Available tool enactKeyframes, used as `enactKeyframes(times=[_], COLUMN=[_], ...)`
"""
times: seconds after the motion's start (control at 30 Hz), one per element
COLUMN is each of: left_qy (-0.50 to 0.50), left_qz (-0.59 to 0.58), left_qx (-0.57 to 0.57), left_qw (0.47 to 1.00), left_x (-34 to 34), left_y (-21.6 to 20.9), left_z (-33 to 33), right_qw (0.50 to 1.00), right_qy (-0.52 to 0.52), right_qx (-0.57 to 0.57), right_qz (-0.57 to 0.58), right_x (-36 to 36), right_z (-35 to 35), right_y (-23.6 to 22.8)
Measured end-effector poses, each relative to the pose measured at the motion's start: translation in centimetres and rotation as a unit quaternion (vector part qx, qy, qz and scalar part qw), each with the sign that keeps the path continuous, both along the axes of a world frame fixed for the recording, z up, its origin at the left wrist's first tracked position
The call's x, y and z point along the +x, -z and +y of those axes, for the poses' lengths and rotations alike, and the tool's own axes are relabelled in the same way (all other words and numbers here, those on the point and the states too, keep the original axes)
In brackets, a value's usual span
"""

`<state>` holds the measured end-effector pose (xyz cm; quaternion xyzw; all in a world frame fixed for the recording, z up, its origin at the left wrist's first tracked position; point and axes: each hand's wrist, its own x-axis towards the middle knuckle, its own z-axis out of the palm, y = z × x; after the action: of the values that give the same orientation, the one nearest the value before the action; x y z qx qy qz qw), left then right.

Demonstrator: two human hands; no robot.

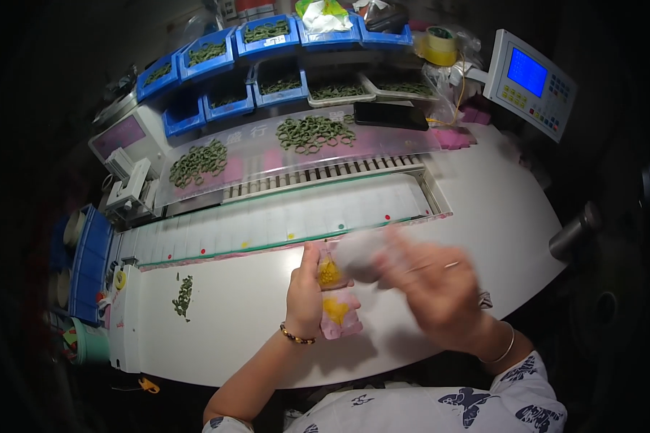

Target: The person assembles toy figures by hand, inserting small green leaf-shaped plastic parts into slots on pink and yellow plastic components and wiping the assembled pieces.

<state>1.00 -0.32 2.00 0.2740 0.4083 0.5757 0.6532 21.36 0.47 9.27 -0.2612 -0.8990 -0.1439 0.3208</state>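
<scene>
Near the front middle of the white worktop (217, 346), my left hand (305, 294) is closed on a small pink-tinted clear pouch (348, 328). Yellow patches show on it, its upper end partly covered by my fingers. My right hand (440, 289), smeared by motion, is just to the right. From its fingers a pale whitish thing (360, 254) reaches toward the pouch's top; blur hides what kind it is. Whether that thing touches the pouch I cannot tell. Some small green dried pieces (183, 299) lie on the worktop to the left.
Beyond my hands runs a white segmented conveyor (267, 220) with coloured dots. A clear plastic sheet (249, 155) bears two heaps of green rings (315, 135) and a black phone (390, 115). Blue bins (267, 36) stand behind. A control panel (533, 85) is at the right.
</scene>
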Motion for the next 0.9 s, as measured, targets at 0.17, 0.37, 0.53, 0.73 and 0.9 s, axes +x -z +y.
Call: enactKeyframes(times=[0.17, 0.37, 0.53, 0.73, 0.9], left_qy=[-0.028, -0.044, -0.069, -0.107, -0.144], left_qz=[0.029, 0.033, 0.037, 0.016, 0.056], left_qx=[-0.013, 0.005, 0.01, 0.082, 0.118], left_qw=[0.999, 0.998, 0.997, 0.991, 0.981], left_x=[0.4, -1.5, -1.3, -0.7, -2.1], left_y=[2.1, 0.5, 0.0, 0.4, -0.4], left_z=[-0.3, -0.7, -1.1, -1.1, -1.2], right_qw=[0.985, 0.983, 0.999, 0.984, 0.997], right_qy=[-0.016, 0.005, 0.009, -0.047, -0.033], right_qx=[-0.076, -0.123, -0.037, -0.123, -0.055], right_qz=[-0.152, -0.136, 0.004, -0.12, 0.047], right_x=[0.5, 0.8, -0.9, -0.9, -1.1], right_z=[-0.3, 0.4, -0.3, -0.3, -0.1], right_y=[2.9, 0.7, -1.4, 0.8, -1.5])
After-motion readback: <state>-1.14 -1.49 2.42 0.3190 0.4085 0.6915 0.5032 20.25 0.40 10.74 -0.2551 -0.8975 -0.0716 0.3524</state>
